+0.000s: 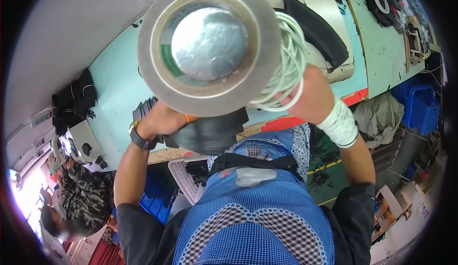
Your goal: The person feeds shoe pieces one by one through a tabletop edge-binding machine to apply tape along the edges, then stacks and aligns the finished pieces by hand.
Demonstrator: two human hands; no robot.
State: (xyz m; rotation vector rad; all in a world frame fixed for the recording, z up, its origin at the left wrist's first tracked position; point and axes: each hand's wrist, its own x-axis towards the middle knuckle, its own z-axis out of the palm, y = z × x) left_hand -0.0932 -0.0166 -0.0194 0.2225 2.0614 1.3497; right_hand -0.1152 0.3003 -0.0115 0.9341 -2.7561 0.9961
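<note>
A thick stack of curved black sheet pieces point(207, 134) lies at the table's front edge, and my left hand point(164, 121) is closed on its left side. My right hand point(312, 96) reaches into a hanging bundle of thin white cord loops point(288, 65), its fingers curled and partly hidden by the strands. More white loops point(339, 124) are wound round my right wrist. Close above the stack, a big roll of tape point(160, 86) with a silver disc point(210, 43) at its centre covers much of the view, including part of the stack and the left fingers.
On the light green table point(112, 91), a cream board point(341, 72) carries a long curved black piece point(317, 31). Black bundles point(74, 98) sit at the left. A blue crate point(422, 105) stands right, beside a grey cloth point(381, 117). Another person point(88, 193) sits at left by a sewing machine point(83, 143).
</note>
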